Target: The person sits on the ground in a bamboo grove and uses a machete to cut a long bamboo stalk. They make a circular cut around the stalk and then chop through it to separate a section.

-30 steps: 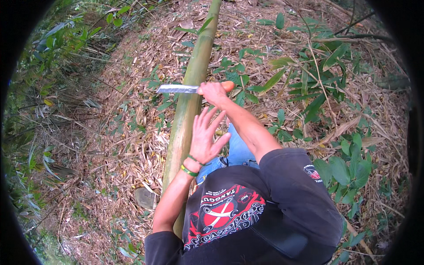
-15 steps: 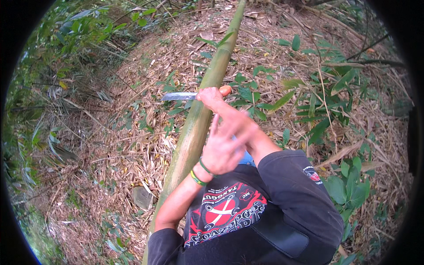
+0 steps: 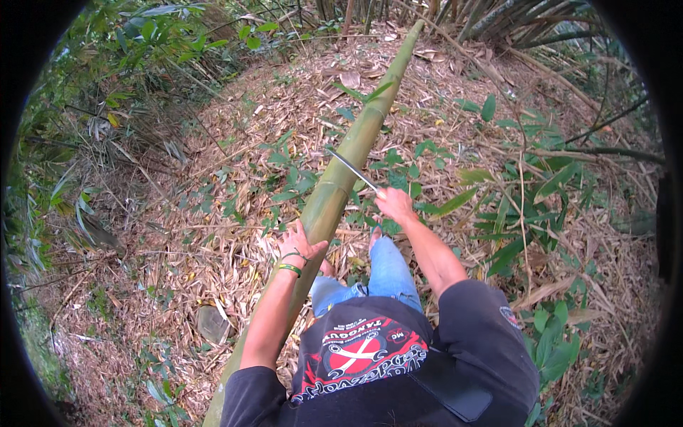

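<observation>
A long green bamboo pole point(image 3: 333, 198) runs from the lower left to the far upper right, passing just left of my legs. My left hand point(image 3: 300, 245) lies on the pole with its fingers spread, two bracelets at the wrist. To the right of the pole, my right hand point(image 3: 395, 205) is closed around the handle of a machete point(image 3: 350, 166). The blade points away to the upper left, its thin edge lying across the pole's top at or just above the surface; contact is hard to tell. My fist hides the handle.
Dry bamboo leaves point(image 3: 171, 249) cover the ground. Green leafy plants point(image 3: 509, 206) grow to the right, and a thin branch point(image 3: 612, 151) juts in there. Bamboo stems point(image 3: 498, 21) stand at the far right. A greyish stone-like lump point(image 3: 213, 324) sits left of the pole.
My left hand has come down from the air onto the pole. My right hand has drawn back off the pole to its right, swinging the machete from crosswise to pointing up-left.
</observation>
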### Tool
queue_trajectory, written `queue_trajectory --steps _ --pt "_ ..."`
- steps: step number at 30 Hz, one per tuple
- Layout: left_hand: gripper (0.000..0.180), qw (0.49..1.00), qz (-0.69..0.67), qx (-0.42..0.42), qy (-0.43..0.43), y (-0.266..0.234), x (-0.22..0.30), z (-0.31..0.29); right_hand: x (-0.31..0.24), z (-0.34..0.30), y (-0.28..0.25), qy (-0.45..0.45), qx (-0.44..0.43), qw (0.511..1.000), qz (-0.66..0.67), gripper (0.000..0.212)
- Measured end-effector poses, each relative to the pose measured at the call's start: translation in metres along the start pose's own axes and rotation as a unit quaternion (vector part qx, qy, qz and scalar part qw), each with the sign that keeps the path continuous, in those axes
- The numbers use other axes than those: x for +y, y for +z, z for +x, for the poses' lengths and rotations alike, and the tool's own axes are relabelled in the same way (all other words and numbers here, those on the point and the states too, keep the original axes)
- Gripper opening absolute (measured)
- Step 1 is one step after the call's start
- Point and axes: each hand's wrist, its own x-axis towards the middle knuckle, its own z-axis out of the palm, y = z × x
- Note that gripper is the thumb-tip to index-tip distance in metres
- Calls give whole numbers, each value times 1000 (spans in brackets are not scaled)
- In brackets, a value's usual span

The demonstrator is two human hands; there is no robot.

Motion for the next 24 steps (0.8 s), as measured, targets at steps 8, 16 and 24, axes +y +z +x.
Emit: queue_trajectory --steps 8,16,24 --pt "139 989 79 75 -101 18 79 74 84 59 16 133 -7 991 20 44" --pt "132 990 54 58 -117 21 97 109 111 174 28 127 15 992 14 41" --pt "127 990 58 67 -111 32 95 120 85 232 31 91 -8 995 48 42"
